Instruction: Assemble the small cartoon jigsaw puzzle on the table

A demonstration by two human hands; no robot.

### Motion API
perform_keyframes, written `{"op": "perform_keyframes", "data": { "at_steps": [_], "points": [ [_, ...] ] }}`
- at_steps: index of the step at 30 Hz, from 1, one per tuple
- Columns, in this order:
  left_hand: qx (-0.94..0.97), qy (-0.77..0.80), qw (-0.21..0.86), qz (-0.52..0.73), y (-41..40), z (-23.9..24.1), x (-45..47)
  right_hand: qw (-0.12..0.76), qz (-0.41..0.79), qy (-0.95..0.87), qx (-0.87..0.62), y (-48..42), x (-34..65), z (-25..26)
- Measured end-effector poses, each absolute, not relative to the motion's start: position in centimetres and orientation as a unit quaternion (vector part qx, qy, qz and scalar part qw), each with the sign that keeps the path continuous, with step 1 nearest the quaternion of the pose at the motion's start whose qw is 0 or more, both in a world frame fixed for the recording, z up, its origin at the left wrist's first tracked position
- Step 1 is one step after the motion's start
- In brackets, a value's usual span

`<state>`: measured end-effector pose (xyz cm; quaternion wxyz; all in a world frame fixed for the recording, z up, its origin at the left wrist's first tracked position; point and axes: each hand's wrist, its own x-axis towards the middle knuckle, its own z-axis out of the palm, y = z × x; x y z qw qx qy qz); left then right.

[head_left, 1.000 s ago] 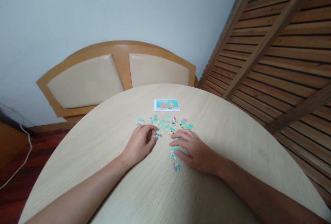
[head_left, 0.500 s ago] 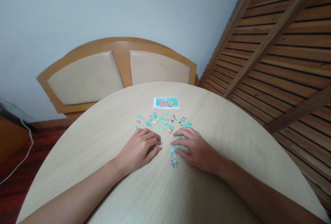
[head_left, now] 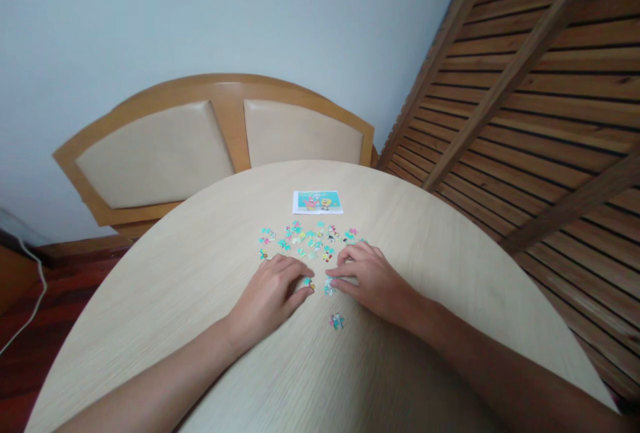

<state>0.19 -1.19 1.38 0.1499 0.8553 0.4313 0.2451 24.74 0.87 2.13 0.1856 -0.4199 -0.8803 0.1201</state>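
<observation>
Small turquoise, pink and yellow jigsaw pieces (head_left: pixel 310 238) lie scattered on a round pale wooden table (head_left: pixel 200 286). My left hand (head_left: pixel 273 289) rests palm down, its fingertips pinching a small piece (head_left: pixel 309 282). My right hand (head_left: pixel 367 276) lies beside it, fingers curled over a pale joined piece (head_left: pixel 329 287) on the table. The two hands' fingertips almost meet. One loose piece (head_left: pixel 336 321) sits nearer me, below the right hand. A small cartoon reference picture (head_left: pixel 318 201) lies flat beyond the scatter.
A wooden bench back with two cream padded panels (head_left: pixel 215 143) curves behind the table's far edge. A slatted wooden wall (head_left: pixel 540 93) rises at the right. A white cable (head_left: pixel 30 299) runs over the red floor at the left.
My left hand drew back from the scatter toward me with a piece at its fingertips. My right hand slid left, bringing its piece close to the left hand's.
</observation>
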Motion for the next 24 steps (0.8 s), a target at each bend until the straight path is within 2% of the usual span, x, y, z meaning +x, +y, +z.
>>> {"op": "perform_keyframes", "data": {
  "at_steps": [3,7,12,24],
  "points": [
    [0.85,0.435,0.161,0.249,-1.1,1.3,0.0,0.169,0.125,-0.881,-0.423,1.4,24.3,2.3],
    [0.84,0.429,0.194,0.269,-1.3,1.2,-0.3,0.219,0.106,-0.882,-0.405,1.6,24.3,1.1],
    [0.827,0.406,0.252,0.296,-1.8,1.5,0.1,0.237,0.095,-0.891,-0.376,1.1,24.5,0.0],
    [0.727,0.426,0.376,0.385,-3.1,1.0,1.4,0.242,0.146,-0.894,-0.349,0.2,23.9,1.0]
  ]
}}
